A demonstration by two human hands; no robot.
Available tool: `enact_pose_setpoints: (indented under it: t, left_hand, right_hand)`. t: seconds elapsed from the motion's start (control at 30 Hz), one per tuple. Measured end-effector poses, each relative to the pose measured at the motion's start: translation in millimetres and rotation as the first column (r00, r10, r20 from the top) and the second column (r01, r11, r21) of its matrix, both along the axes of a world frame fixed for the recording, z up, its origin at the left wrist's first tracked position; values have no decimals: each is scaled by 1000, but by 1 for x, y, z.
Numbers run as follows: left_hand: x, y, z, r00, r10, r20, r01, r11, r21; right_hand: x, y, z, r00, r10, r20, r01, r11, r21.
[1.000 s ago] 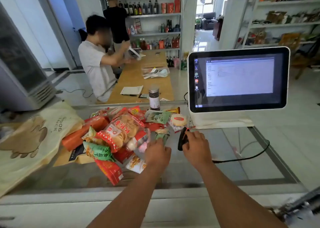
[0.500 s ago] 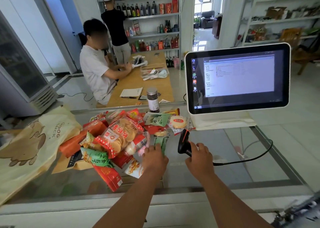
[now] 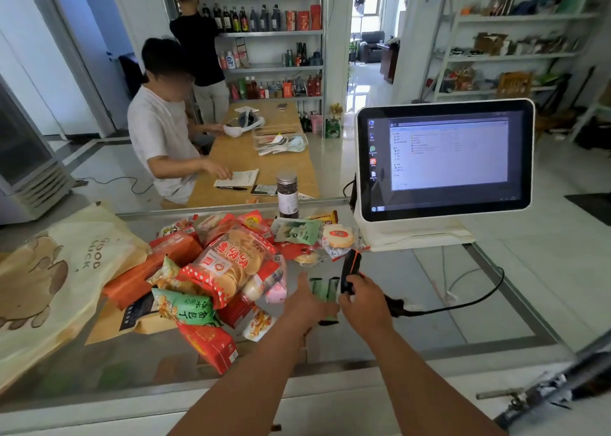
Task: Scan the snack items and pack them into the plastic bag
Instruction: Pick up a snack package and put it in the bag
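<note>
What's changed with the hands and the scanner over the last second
The right hand has tilted the scanner from lying low to standing upright beside the green packet. The left hand stays on that packet. The snack pile, bag and monitor have not moved.

"GOOD LUCK" on the cream bag (image 3: 66, 270); snack packets' (image 3: 228, 263) Chinese characters seemingly too blurred to read.

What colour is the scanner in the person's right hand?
Black with an orange stripe; the scanner shows best in the head view, gripped by the right hand.
</note>
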State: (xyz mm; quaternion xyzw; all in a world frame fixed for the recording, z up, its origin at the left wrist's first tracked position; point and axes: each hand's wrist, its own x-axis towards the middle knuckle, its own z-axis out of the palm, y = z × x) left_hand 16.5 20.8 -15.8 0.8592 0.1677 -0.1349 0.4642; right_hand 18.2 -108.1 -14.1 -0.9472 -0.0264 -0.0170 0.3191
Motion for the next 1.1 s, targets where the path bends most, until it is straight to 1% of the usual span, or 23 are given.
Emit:
enact_pose_setpoints:
  t: [0.07,0.1,0.13,0.2,0.27,0.3,0.4,0.5,0.6,0.7,0.8,0.9,1.0,1.1]
  left_hand:
    - [-3,6,8,998,-20,-64,5,972,-235]
    - [-4,11,11,995,-29,-92,-1,948,-317]
    - [-5,15,14,994,-34,-101,-5,931,-365]
    - [-7,25,20,995,-58,-80,23,922,-386]
    - [-9,36,25,994,-99,-37,75,912,-403]
    - [-9,42,28,993,-116,-10,102,902,-420]
    - [-12,58,39,990,-111,86,139,857,-496]
    - [-14,75,54,988,-51,145,129,788,-602]
    - [-10,93,65,994,20,107,61,716,-696]
    - [-1,109,73,992,59,110,45,649,-760]
    - [-1,117,84,990,87,110,27,654,-756]
    - [5,123,87,985,114,130,31,625,-780]
    - [9,128,91,970,164,180,54,577,-815]
    - [8,130,94,975,115,189,98,540,-836]
  right_hand:
    - [-1,12,11,985,-72,-158,105,973,205]
    - [0,17,13,967,-99,-235,168,941,295]
    - [0,22,14,947,-118,-299,229,902,366]
    - [-1,34,18,917,-126,-378,310,820,481]
    - [-2,47,21,904,-94,-417,334,764,552]
    - [0,54,21,908,-87,-410,335,738,585]
    - [3,76,38,940,-114,-321,313,658,685]
    - [6,100,58,958,-145,-250,283,636,718]
    - [4,122,75,972,-159,-175,236,647,725]
    - [1,138,85,980,-157,-121,196,679,707]
    - [-4,150,93,988,-132,-80,152,728,668]
    - [-11,162,102,993,-118,1,90,764,639]
    - [-20,172,112,992,-113,61,49,769,638]
    - [-27,172,114,995,-88,48,34,745,666]
